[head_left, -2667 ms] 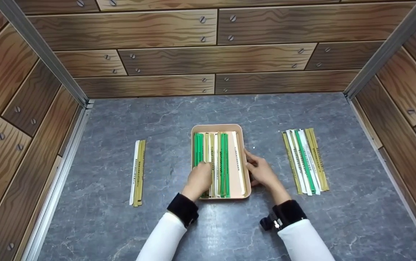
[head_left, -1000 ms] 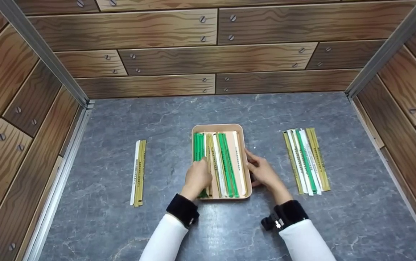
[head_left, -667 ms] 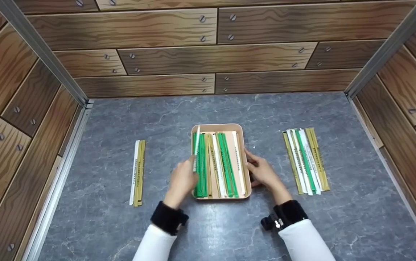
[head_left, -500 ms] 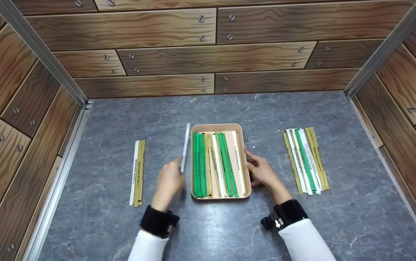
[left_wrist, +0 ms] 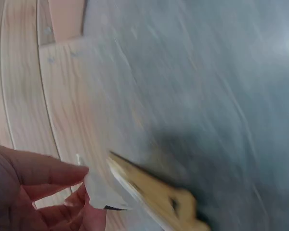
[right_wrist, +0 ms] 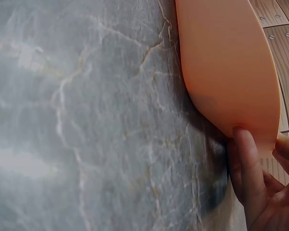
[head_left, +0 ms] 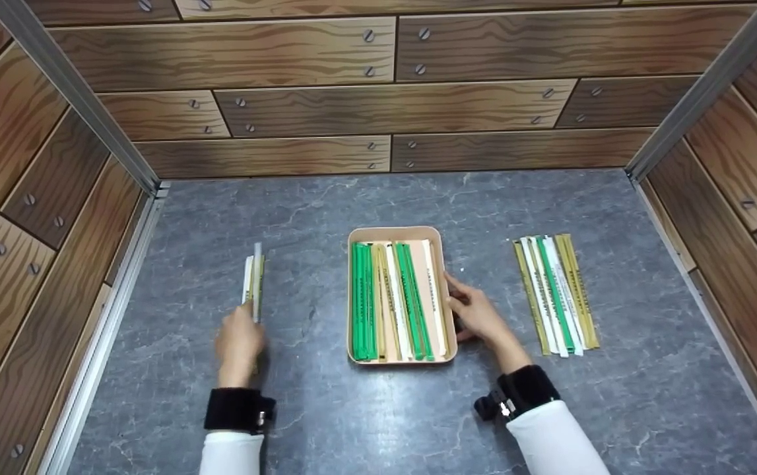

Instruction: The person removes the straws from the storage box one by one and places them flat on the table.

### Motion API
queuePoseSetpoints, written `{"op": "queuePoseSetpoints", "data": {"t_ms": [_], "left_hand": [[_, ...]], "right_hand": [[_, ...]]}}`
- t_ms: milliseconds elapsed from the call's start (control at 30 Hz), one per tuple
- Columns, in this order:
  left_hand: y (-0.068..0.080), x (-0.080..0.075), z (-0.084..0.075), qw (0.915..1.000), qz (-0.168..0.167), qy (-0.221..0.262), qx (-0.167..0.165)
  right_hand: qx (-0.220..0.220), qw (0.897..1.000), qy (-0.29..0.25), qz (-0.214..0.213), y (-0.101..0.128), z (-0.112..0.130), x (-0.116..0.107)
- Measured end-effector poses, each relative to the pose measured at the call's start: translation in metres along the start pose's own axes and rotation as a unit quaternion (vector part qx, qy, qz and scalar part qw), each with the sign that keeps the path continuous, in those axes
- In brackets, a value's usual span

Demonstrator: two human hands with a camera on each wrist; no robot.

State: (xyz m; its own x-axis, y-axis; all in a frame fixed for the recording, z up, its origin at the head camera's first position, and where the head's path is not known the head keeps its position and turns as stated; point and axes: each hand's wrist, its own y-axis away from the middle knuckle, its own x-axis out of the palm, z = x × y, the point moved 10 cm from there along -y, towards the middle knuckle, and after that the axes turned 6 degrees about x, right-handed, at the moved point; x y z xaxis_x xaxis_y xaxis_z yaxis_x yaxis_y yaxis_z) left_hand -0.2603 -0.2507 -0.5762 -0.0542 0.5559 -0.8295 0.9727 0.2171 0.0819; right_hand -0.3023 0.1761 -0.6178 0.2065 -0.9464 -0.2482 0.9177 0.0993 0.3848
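My left hand (head_left: 239, 336) pinches a white wrapped straw (head_left: 257, 267) between thumb and fingers, over the small left row of white and gold wrapped straws (head_left: 247, 277). Part of that row is hidden beneath the hand. In the left wrist view, the held straw's white end (left_wrist: 101, 192) sits at the fingertips, with a gold wrapped straw (left_wrist: 159, 190) close beside it. My right hand (head_left: 480, 313) holds the right side of the peach tray (head_left: 394, 233), with fingers on its outer wall (right_wrist: 226, 62) and thumb at the rim. Inside lie green, gold and white wrapped straws (head_left: 363, 300).
Right of the tray, a larger row of gold, white and green wrapped straws (head_left: 556, 293) lies on the grey marbled table (head_left: 312, 409). Wood-patterned panels (head_left: 299, 105) stand along the back and both sides, with metal rails (head_left: 98, 336) at the side edges.
The left hand has drawn a white wrapped straw from the tray and carried it left, over the left row. Straws left in the tray shifted a little. The right hand has stayed at the tray.
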Motion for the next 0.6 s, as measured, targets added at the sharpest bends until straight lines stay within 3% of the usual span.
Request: {"op": "queuePoseSetpoints", "data": {"t_ms": [133, 233, 400, 600], "left_hand": [[-0.001, -0.008, 0.025, 0.9994, -0.003, -0.003, -0.036], [-0.001, -0.012, 0.036, 0.9990, -0.011, -0.013, -0.041], [-0.001, -0.015, 0.042, 0.9987, -0.020, -0.034, -0.032], [-0.003, -0.011, 0.047, 0.9983, 0.001, -0.040, -0.043]], "right_hand": [[0.000, 1.000, 0.005, -0.002, 0.001, 0.001, 0.000], [-0.003, 1.000, 0.020, -0.007, 0.001, 0.003, -0.001], [-0.007, 0.999, 0.034, -0.014, 0.002, 0.004, -0.002], [-0.009, 0.999, 0.031, -0.009, 0.003, 0.005, 0.000]]}}
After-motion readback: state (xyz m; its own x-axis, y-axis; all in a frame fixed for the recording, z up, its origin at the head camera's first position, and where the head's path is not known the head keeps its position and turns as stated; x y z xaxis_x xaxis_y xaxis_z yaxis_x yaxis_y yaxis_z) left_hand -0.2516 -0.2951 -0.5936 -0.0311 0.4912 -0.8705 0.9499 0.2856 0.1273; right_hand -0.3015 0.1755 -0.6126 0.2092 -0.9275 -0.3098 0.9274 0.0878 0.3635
